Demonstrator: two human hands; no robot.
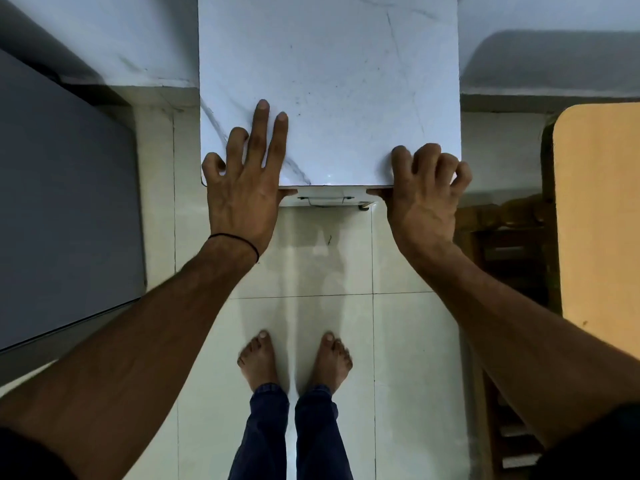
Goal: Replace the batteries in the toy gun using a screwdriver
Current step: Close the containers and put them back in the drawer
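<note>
At the table's near edge, left hand (242, 188): two long fingers (259, 133) lie straight and flat on the top, the outer two are bent, and the thumb (288, 192) is tucked under the lip, a loose pinch of the slab. Right hand (422, 195) at the table's near right corner: fingers curled over the top, thumb likewise under the edge, a firmer grip. I read both as holds on the table (329, 64) itself, to steady it or shift it into place before work; neither hand carries a tool. Thin black thread (239, 239) round the left wrist. Under the table's edge, between the thumbs, a white frame part (329, 201) shows. Toy gun, screwdriver, batteries: none in my view, so I judge the job not begun. Below the table, bare feet (259, 358) on pale floor tiles (408, 341). Left of the table a grey panel (62, 202), right of it a tan wooden top (599, 202)
</note>
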